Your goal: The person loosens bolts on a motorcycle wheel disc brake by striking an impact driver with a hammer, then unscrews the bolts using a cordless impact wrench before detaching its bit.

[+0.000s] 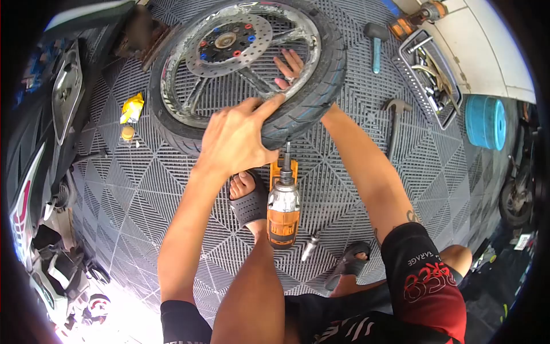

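A motorcycle wheel [335, 69] with a black tire, worn pale rim and drilled brake disc [263, 34] is tilted in front of me. My left hand [238, 135] is closed over the tire's near edge, its fingers reaching onto the rim. From the right, my right arm passes beneath the tire. The fingers of my right hand [290, 69] show between the spokes, curled up against the rim's inner side; its palm is hidden. Just below the tire, an orange power impact driver [283, 215] lies with its socket end pointing at the wheel.
At right are a rubber mallet [376, 49], claw hammer [395, 123], grey tool basket [427, 80] and blue roll [485, 122]. A silver socket-like part [310, 247] lies between my feet. A yellow packet [132, 109] sits left on the grey tiled floor [143, 189]; motorcycle parts line the left edge.
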`<state>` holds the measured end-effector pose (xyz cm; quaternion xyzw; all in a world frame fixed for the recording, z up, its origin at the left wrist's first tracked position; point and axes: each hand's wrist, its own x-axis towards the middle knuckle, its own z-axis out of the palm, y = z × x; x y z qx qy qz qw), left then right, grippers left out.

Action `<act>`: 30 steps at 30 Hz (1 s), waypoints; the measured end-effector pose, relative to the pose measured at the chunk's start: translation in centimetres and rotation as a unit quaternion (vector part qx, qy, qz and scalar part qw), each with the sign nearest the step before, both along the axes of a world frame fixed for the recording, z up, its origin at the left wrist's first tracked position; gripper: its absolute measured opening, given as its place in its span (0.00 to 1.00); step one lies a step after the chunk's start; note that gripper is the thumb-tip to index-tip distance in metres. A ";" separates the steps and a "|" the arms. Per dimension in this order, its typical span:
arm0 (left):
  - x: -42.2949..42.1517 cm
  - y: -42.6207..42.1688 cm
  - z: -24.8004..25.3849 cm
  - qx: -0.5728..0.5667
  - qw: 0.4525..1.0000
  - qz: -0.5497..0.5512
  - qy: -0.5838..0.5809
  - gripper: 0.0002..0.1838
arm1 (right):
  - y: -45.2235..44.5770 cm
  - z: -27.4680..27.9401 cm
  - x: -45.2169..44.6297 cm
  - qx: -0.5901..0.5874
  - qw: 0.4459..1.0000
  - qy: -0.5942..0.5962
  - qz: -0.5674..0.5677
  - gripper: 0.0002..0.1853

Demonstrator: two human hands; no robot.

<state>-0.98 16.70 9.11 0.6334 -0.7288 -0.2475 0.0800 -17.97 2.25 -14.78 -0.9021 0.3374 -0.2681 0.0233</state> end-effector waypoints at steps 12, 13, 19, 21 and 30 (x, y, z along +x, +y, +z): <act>4.5 -5.7 7.1 -0.015 0.990 -0.053 0.131 0.48 | 5.9 2.2 -7.2 0.119 0.937 -0.156 -0.289 0.17; 5.0 -6.2 7.5 -0.030 0.989 -0.067 0.131 0.47 | 6.3 2.0 -7.8 0.155 0.906 -0.163 -0.358 0.17; 9.8 -9.2 10.6 -0.018 0.996 -0.021 0.083 0.48 | 3.0 2.5 -5.5 0.111 0.961 -0.091 -0.235 0.24; 12.3 -9.6 10.5 -0.085 0.996 -0.019 0.014 0.50 | -0.9 3.7 -3.6 0.067 0.980 -0.050 -0.181 0.28; 12.7 -9.3 8.7 -0.044 0.996 -0.079 -0.026 0.50 | -5.8 0.8 -7.1 0.323 0.920 -0.120 -0.187 0.12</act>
